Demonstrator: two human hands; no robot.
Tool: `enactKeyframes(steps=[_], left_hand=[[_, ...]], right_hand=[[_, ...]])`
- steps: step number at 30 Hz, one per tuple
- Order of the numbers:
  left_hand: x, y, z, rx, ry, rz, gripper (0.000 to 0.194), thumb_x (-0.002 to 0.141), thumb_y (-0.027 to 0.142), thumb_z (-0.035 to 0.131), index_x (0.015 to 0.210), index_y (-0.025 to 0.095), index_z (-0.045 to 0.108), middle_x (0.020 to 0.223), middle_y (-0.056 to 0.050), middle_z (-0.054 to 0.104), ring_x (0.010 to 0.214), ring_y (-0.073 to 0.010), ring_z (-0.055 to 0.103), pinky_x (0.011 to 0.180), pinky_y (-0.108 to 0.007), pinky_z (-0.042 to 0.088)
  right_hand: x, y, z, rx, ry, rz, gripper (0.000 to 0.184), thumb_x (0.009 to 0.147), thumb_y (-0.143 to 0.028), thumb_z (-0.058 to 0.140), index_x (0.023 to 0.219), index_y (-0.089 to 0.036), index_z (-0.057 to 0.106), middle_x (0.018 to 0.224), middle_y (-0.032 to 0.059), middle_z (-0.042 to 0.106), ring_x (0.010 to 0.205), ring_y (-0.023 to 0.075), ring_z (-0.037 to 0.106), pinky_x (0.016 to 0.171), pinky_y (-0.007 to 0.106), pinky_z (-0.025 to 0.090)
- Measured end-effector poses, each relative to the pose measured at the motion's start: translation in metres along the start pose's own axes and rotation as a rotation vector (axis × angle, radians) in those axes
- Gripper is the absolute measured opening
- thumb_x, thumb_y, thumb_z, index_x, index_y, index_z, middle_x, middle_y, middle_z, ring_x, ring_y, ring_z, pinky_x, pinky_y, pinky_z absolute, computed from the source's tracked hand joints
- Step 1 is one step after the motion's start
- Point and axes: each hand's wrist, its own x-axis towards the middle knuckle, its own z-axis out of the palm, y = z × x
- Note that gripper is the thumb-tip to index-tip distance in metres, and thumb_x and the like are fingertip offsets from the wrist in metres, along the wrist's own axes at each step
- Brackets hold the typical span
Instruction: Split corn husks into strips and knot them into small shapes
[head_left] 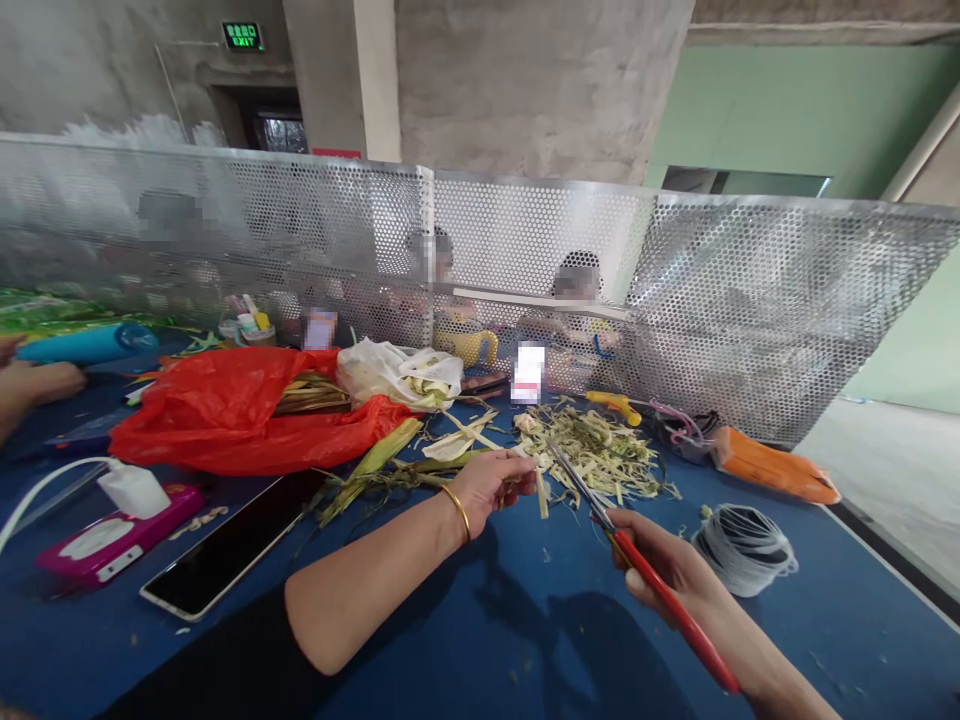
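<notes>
My left hand (491, 488), with a gold bangle at its wrist, is closed in a pinch on a small pale piece of corn husk (544, 492). My fingers partly cover it. Red-handled scissors (675, 605) are in my right hand (667, 565), their blades pointing up and left, close to the left fingertips. The blades lie in front of a heap of shredded husk strips (611, 450). Longer green-yellow husks (382, 460) spread to the left of my left hand.
On the blue table are a red plastic bag (210, 410), a white bag (397, 370), a black-screened phone (232, 550), a magenta power strip (112, 540), a coil of pale cord (745, 550), an orange pouch (772, 465) and a yellow glue gun (613, 405). A perforated metal screen (525, 230) stands behind.
</notes>
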Motion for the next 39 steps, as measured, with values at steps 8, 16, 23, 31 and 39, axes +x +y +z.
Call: enactKeyframes(steps=[8, 16, 23, 31, 39], left_hand=[[0.002, 0.003, 0.001, -0.136, 0.136, 0.091, 0.022, 0.063, 0.026, 0.076, 0.077, 0.015, 0.063, 0.078, -0.006, 0.072, 0.061, -0.0105, 0.062, 0.055, -0.019, 0.041], [-0.004, 0.001, 0.008, -0.227, 0.161, 0.132, 0.017, 0.068, 0.022, 0.075, 0.078, 0.015, 0.062, 0.077, -0.005, 0.071, 0.065, -0.0111, 0.064, 0.054, -0.018, 0.044], [-0.009, -0.007, 0.017, -0.292, 0.152, 0.066, 0.006, 0.073, 0.014, 0.069, 0.076, 0.013, 0.063, 0.072, -0.005, 0.070, 0.063, -0.0122, 0.065, 0.054, -0.019, 0.046], [-0.009, -0.008, 0.016, -0.311, 0.160, 0.029, 0.005, 0.075, 0.015, 0.067, 0.079, 0.012, 0.067, 0.080, -0.006, 0.072, 0.065, -0.0113, 0.065, 0.053, -0.018, 0.046], [-0.006, -0.007, 0.014, -0.308, 0.149, 0.025, 0.005, 0.078, 0.014, 0.065, 0.082, 0.012, 0.067, 0.083, -0.006, 0.072, 0.064, -0.0103, 0.065, 0.053, -0.017, 0.047]], right_hand=[[-0.006, -0.008, 0.002, -0.048, -0.124, -0.006, 0.065, 0.075, -0.058, 0.060, 0.127, -0.020, 0.050, 0.085, 0.0021, 0.054, 0.078, 0.0180, 0.050, 0.071, 0.028, 0.044], [0.008, 0.012, 0.010, -0.354, 0.151, 0.045, 0.057, 0.074, -0.047, 0.066, 0.124, -0.022, 0.054, 0.101, 0.0046, 0.065, 0.090, 0.0218, 0.061, 0.080, 0.027, 0.049], [0.009, 0.015, 0.013, -0.423, 0.191, -0.043, 0.050, 0.076, -0.034, 0.064, 0.124, -0.022, 0.057, 0.113, 0.0060, 0.064, 0.099, 0.0224, 0.061, 0.086, 0.029, 0.048], [0.012, 0.014, 0.013, -0.440, 0.193, -0.058, 0.050, 0.079, -0.041, 0.061, 0.124, -0.018, 0.059, 0.107, 0.0075, 0.067, 0.101, 0.0252, 0.061, 0.089, 0.033, 0.046], [0.014, 0.016, 0.016, -0.349, 0.238, -0.008, 0.058, 0.074, -0.049, 0.065, 0.120, -0.013, 0.062, 0.103, 0.0074, 0.070, 0.097, 0.0263, 0.063, 0.084, 0.030, 0.048]])
